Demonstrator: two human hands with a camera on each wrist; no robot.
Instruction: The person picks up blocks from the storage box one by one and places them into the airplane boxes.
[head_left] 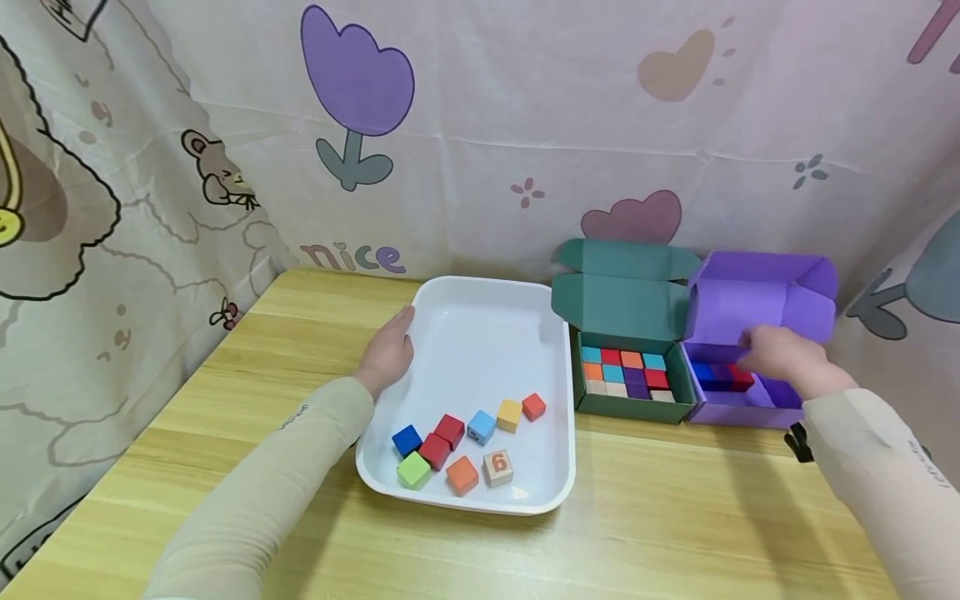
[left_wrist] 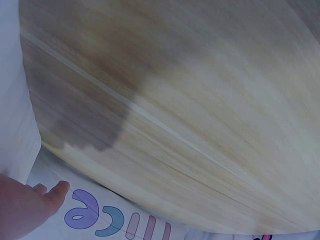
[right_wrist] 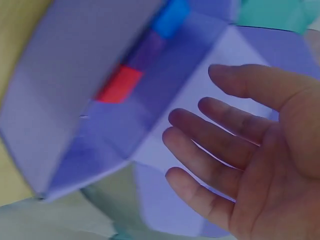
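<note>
My left hand (head_left: 386, 354) holds the left rim of a white tray (head_left: 487, 325), thumb at the rim's inner side. In the left wrist view only some fingertips (left_wrist: 59, 192) show beside the tray's white outer wall (left_wrist: 15, 95). Several coloured cubes lie in the tray's near half, among them a green cube (head_left: 414, 471) and a wooden cube marked with a digit (head_left: 498, 468). My right hand (right_wrist: 240, 145) is over an open purple box (head_left: 742, 417), fingers apart and nothing in them. Inside that box a blue, a purple and a red cube (right_wrist: 120, 84) stand in a row.
Left of the purple box, an open green box (head_left: 637, 408) holds rows of coloured cubes. Its raised lid (head_left: 630, 304) leans near the patterned cloth (head_left: 480, 167) behind the wooden table (head_left: 660, 517). A small black object (head_left: 798, 443) lies by the purple box's near right corner.
</note>
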